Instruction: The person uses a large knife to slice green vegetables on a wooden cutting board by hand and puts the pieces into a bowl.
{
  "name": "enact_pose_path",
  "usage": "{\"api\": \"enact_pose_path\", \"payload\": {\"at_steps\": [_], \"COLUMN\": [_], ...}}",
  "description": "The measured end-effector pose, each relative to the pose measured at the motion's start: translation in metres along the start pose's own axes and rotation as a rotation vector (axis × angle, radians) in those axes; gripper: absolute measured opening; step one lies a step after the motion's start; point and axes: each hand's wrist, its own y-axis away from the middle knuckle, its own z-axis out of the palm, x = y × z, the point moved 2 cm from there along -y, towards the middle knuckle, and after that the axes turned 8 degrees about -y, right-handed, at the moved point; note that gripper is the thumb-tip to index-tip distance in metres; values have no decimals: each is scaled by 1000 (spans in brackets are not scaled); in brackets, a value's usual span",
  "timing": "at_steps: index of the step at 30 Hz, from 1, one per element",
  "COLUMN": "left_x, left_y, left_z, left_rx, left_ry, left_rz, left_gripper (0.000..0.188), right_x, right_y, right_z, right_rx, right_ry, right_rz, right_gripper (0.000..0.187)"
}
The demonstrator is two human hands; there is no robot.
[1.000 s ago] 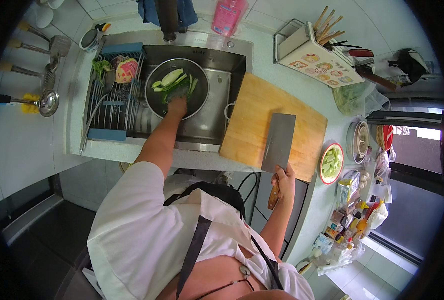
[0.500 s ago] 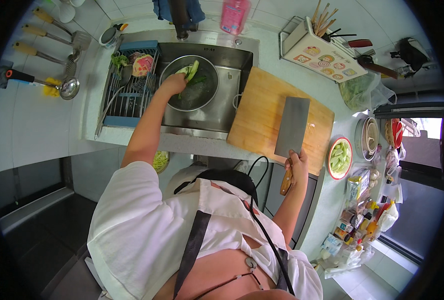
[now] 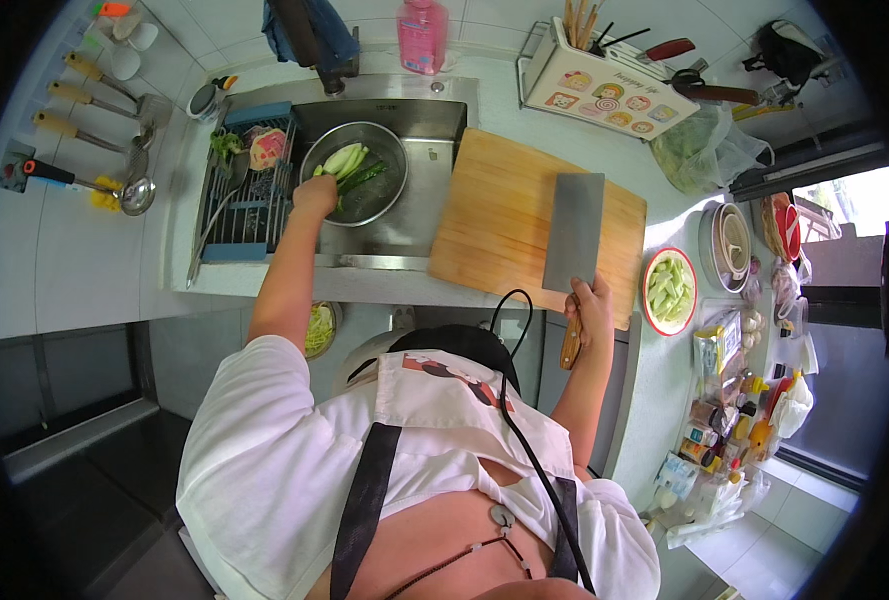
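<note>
My left hand [image 3: 314, 196] is at the left side of a round metal basin [image 3: 401, 190] in the sink. Its fingers are closed on a green vegetable [image 3: 345, 160] with pale stalks and darker green parts, lying inside the basin; the fingertips are partly hidden. In my right hand [image 3: 592, 305] is a cleaver [image 3: 574, 232], gripped by its wooden handle. The broad blade points away from me, over the right part of the wooden cutting board [image 3: 495, 210].
A blue-edged drying rack [image 3: 240, 250] spans the sink's left side, holding greens and a pink thing. Right of the board stands a red-rimmed plate [image 3: 649, 300] of cut pale green pieces. Behind are a pink bottle [image 3: 422, 40] and a white utensil holder [image 3: 605, 95].
My left hand has drawn back from over the basin's middle to its left side, with the vegetable lower in the basin. The view has shifted; the cleaver stays over the board.
</note>
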Motion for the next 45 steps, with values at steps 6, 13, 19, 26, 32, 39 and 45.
{"api": "enact_pose_path", "payload": {"at_steps": [6, 13, 19, 26, 32, 39, 45], "left_x": [10, 104, 241, 313, 272, 245, 247], "left_y": [15, 66, 101, 94, 111, 128, 120], "left_z": [-24, -42, -17, 29, 30, 34, 41], "left_rx": [104, 329, 426, 539, 634, 708, 682], "left_ry": [-21, 170, 217, 114, 427, 530, 482], "left_rz": [-76, 244, 654, 744, 690, 689, 626], "left_gripper": [26, 21, 26, 45, 43, 33, 29], "right_x": [-3, -4, 6, 5, -7, -11, -1], "right_y": [0, 8, 6, 3, 4, -11, -38], "right_z": [-17, -43, -71, -94, -100, -74, -63], "right_rx": [9, 63, 67, 116, 20, -232, -255], "right_ry": [7, -14, -24, 117, 544, 1002, 1189], "right_rz": [5, -8, 13, -36, -91, -348, -277], "right_gripper": [9, 6, 8, 17, 22, 29, 30]}}
